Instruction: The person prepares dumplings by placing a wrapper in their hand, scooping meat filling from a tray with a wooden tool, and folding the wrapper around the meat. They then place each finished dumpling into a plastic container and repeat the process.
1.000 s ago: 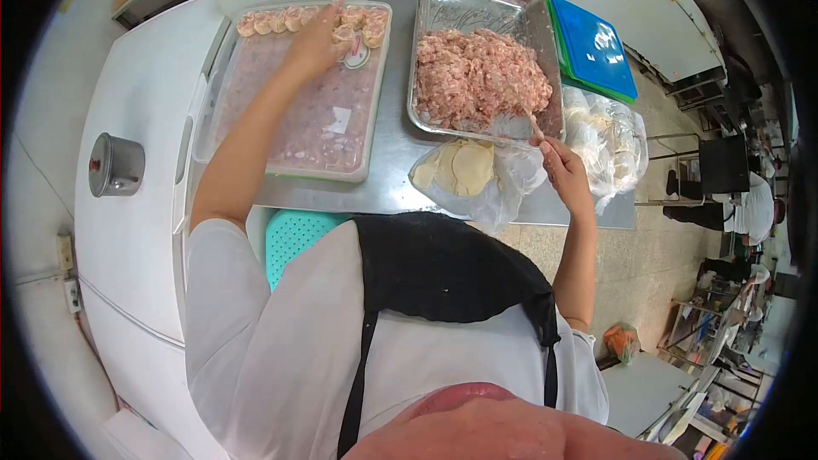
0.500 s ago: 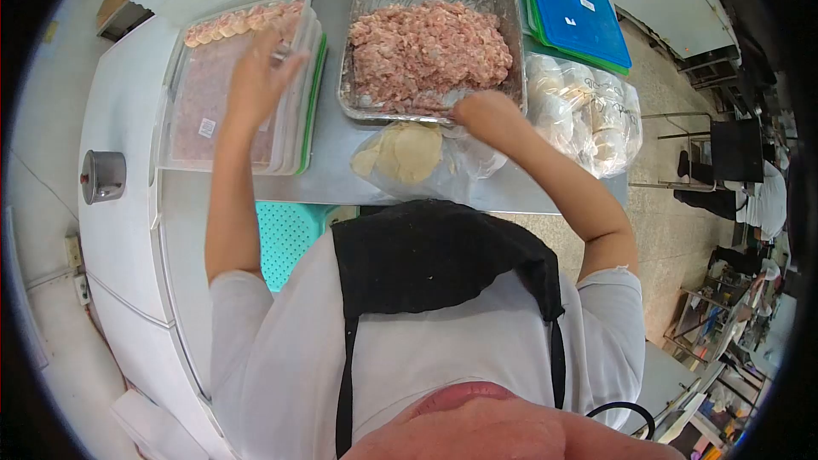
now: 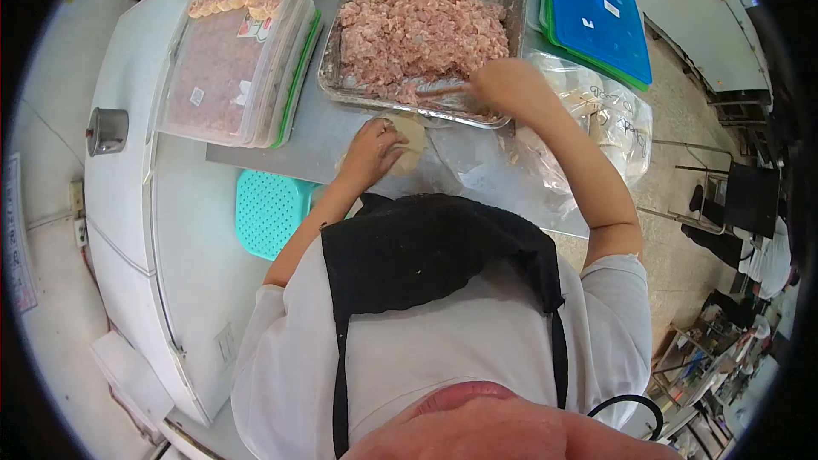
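Note:
My left hand (image 3: 373, 152) rests on the pale round wrappers (image 3: 411, 143), which lie on a plastic bag at the table's front; its fingers are bent over them. My right hand (image 3: 509, 88) is closed around the end of a thin stick (image 3: 443, 90) at the near right of the metal tray (image 3: 331, 77). The stick's other end touches the near edge of the ground meat (image 3: 417, 34). On the left, a clear plastic container (image 3: 213, 68) holds a row of meat-filled dumplings (image 3: 239, 2) along its far side.
Blue and green lids (image 3: 596, 8) are stacked at the far right. Nearer, plastic bags of round white items (image 3: 596, 115) lie on the table (image 3: 328, 149). A turquoise perforated stool (image 3: 273, 211) is below the table edge. A metal pot (image 3: 108, 130) stands left. A person (image 3: 767, 260) is at far right.
My left hand has left the dumplings in the container and come to the wrappers. My right hand has moved with the stick over the tray's near right corner. The view has shifted.

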